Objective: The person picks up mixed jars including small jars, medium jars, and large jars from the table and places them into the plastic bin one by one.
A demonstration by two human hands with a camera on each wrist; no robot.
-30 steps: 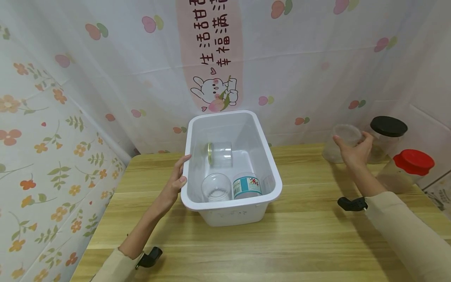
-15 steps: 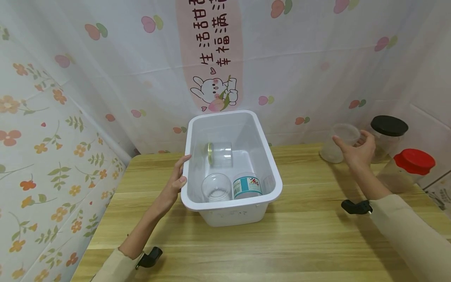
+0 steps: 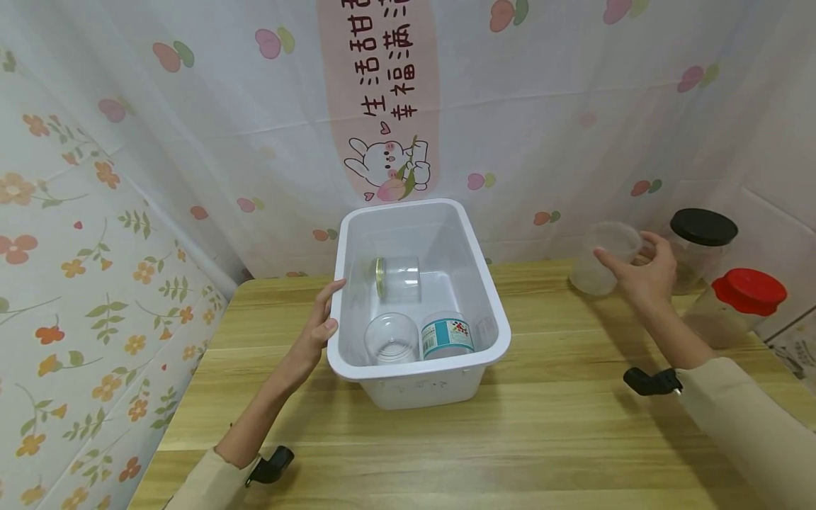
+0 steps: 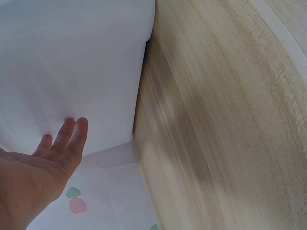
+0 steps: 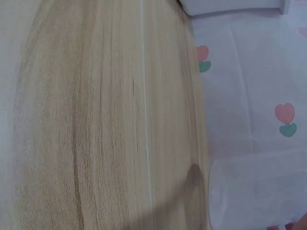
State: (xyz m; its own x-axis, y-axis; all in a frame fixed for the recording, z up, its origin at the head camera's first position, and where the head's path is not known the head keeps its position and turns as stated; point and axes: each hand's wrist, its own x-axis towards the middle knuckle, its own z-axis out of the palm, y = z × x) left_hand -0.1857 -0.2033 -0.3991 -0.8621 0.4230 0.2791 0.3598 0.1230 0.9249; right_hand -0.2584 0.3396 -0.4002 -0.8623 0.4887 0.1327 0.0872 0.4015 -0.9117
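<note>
In the head view, my right hand [image 3: 647, 273] holds a frosted plastic jar [image 3: 589, 269] near its rim, thumb on one side and fingers on the other. The jar stands upright at the table's back edge; its side shows in the right wrist view [image 5: 259, 191]. My left hand [image 3: 309, 343] touches the left side of a white plastic bin [image 3: 423, 367]. Its fingers [image 4: 74, 139] lie fairly straight against the bin's outer wall. Inside the bin are a clear jar with a gold lid [image 3: 398, 278] on its side, a clear jar [image 3: 390, 333] and a blue-labelled jar [image 3: 446, 333].
A black-lidded jar [image 3: 704, 227] stands behind and right of my right hand, and a red-lidded jar [image 3: 749, 292] is nearer the right edge. Patterned curtain [image 3: 542, 142] hangs behind the wooden table [image 3: 523, 425]. More floral cloth [image 3: 121, 312] borders the left side.
The frosted jar has shifted a little left, away from the black-lidded jar, with my right hand on it. My left hand and the bin have stayed put.
</note>
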